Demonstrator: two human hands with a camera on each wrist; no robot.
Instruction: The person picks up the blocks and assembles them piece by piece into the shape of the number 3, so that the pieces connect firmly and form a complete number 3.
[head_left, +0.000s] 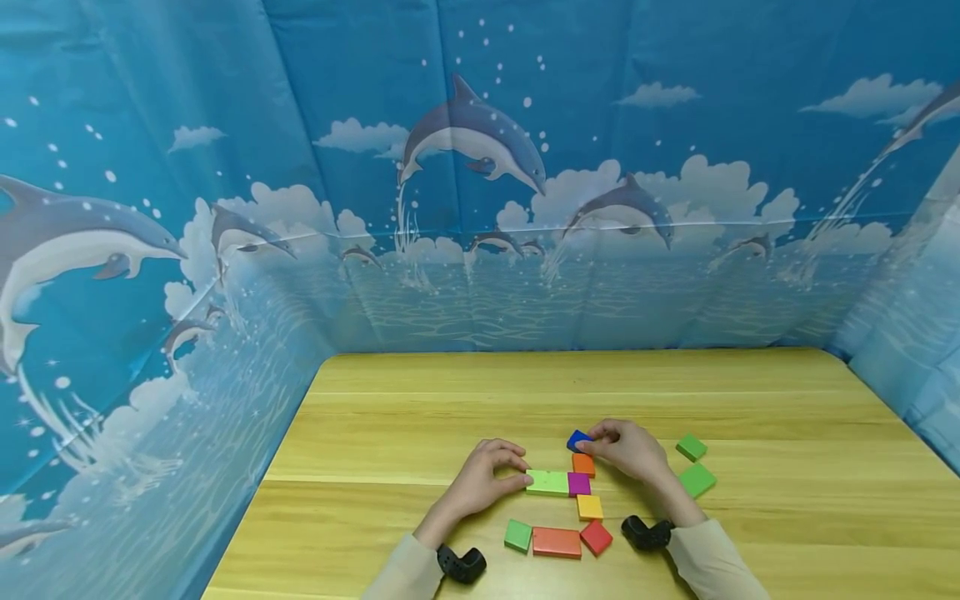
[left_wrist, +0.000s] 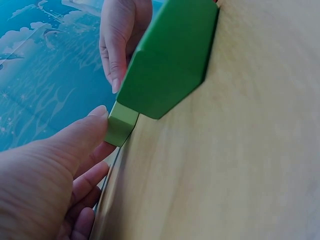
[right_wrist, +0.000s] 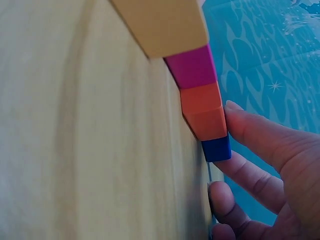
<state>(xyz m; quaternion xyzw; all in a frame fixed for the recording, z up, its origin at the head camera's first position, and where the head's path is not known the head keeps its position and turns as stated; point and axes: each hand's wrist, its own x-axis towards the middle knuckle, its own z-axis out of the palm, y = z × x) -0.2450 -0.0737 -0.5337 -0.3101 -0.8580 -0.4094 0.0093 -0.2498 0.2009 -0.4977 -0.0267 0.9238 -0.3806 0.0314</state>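
My left hand [head_left: 483,479] is at the left end of a long light green block [head_left: 547,482]. Its thumb and index finger hold that end, as the left wrist view shows too. With thumb and index finger, my right hand [head_left: 630,450] pinches a blue block [head_left: 577,441] lying on the table. The blue block adjoins an orange block [head_left: 583,465]. Below the orange one sits a purple block [head_left: 579,484], against the light green block's right end. A yellow block [head_left: 589,507] follows underneath. In the right wrist view, the blue block [right_wrist: 217,149] is partly hidden behind the orange block [right_wrist: 204,112].
Nearer the front lie a green block [head_left: 518,536], a long red block [head_left: 557,542] and a tilted red block [head_left: 597,537]. Two green blocks, one smaller [head_left: 692,447] and one larger [head_left: 697,481], lie beyond my right wrist. A dolphin-printed curtain [head_left: 480,292] borders the wooden table [head_left: 375,417].
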